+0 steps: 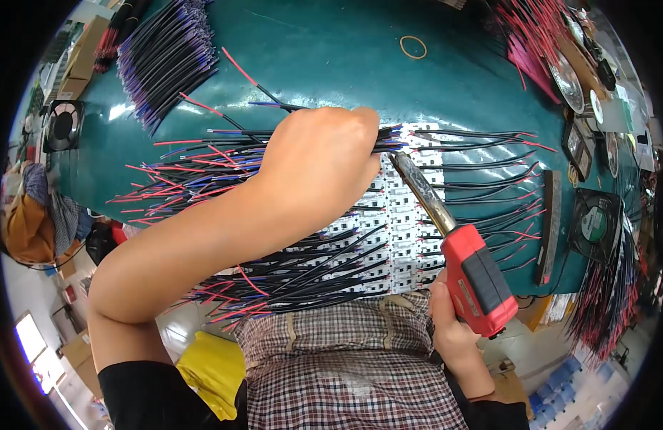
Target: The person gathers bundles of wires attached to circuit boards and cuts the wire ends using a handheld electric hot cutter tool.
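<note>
Red soldering gun [479,279], slanted, tip [397,159] up-left

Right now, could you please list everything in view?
Green tabletop: one, centre
White circuit boards: several, central grid
Black wires with red tips: many, both sides of boards
Black-and-purple wire bundle: one, upper left
Tan rubber band: one, top
Black square fans: two, left and right
Dark bar: one, right
Red-and-black soldering tool: one, right hand
Yellow bag: one, lower left
Left hand, right hand: bare
</note>
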`<state>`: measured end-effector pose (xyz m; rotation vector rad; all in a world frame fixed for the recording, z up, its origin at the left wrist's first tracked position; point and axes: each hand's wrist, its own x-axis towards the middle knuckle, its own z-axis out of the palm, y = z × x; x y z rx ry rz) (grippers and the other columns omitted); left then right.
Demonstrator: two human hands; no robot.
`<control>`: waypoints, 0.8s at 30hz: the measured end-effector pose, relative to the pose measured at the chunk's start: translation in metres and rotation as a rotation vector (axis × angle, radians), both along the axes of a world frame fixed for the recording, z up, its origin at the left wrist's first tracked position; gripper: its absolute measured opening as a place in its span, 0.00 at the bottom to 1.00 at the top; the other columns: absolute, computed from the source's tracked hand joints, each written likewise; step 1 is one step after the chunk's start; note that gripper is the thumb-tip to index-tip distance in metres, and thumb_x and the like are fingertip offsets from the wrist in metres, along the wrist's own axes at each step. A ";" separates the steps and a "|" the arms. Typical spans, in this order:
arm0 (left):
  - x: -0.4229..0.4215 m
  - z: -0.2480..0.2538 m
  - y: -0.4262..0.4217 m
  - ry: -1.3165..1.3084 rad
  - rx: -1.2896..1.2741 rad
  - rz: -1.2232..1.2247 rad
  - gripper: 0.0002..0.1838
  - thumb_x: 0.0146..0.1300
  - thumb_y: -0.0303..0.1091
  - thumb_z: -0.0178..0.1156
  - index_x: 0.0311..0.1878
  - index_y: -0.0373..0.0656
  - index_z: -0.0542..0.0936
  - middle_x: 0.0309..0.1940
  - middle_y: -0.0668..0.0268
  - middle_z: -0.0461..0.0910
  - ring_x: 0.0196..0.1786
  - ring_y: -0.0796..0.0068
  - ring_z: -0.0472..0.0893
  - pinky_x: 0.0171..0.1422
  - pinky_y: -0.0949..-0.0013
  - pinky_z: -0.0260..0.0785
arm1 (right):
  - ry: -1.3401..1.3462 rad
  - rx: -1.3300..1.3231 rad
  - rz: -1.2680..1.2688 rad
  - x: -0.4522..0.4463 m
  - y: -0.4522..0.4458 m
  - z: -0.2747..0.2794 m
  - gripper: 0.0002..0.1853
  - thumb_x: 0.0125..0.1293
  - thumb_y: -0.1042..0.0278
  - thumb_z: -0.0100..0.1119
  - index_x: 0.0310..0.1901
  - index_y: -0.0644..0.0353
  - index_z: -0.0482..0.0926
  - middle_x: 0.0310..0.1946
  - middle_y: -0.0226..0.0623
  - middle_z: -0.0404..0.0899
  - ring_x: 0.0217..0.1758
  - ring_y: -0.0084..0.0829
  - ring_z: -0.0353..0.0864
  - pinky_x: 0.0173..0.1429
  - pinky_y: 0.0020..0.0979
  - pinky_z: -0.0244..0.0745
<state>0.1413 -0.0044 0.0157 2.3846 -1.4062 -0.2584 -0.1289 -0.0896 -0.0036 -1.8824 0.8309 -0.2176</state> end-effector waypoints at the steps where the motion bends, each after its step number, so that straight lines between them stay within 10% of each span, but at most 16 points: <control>1: 0.000 0.000 0.000 -0.003 -0.009 -0.009 0.12 0.59 0.33 0.68 0.36 0.34 0.79 0.24 0.49 0.82 0.32 0.45 0.83 0.38 0.48 0.74 | -0.015 0.009 -0.013 0.000 0.000 -0.001 0.11 0.61 0.75 0.68 0.44 0.65 0.82 0.38 0.43 0.81 0.38 0.41 0.82 0.43 0.37 0.77; 20: 0.002 0.002 -0.007 -0.037 0.030 -0.053 0.11 0.57 0.33 0.68 0.32 0.34 0.79 0.25 0.47 0.81 0.33 0.44 0.82 0.40 0.48 0.74 | -0.045 0.130 0.000 0.001 0.001 0.003 0.14 0.68 0.73 0.65 0.53 0.66 0.79 0.42 0.39 0.80 0.45 0.31 0.79 0.49 0.33 0.75; 22: 0.002 0.001 -0.008 -0.041 0.037 -0.052 0.11 0.57 0.33 0.68 0.32 0.34 0.79 0.25 0.47 0.81 0.33 0.44 0.82 0.40 0.48 0.74 | -0.112 -0.054 0.062 0.001 0.002 -0.001 0.11 0.72 0.75 0.58 0.54 0.66 0.74 0.30 0.31 0.75 0.24 0.18 0.71 0.28 0.23 0.66; 24: 0.002 0.001 -0.008 -0.045 0.045 -0.050 0.11 0.57 0.33 0.68 0.31 0.34 0.79 0.25 0.47 0.81 0.34 0.44 0.83 0.41 0.48 0.75 | -0.102 -0.013 0.035 0.000 0.004 0.004 0.11 0.72 0.75 0.59 0.53 0.66 0.74 0.30 0.31 0.74 0.24 0.18 0.71 0.27 0.23 0.65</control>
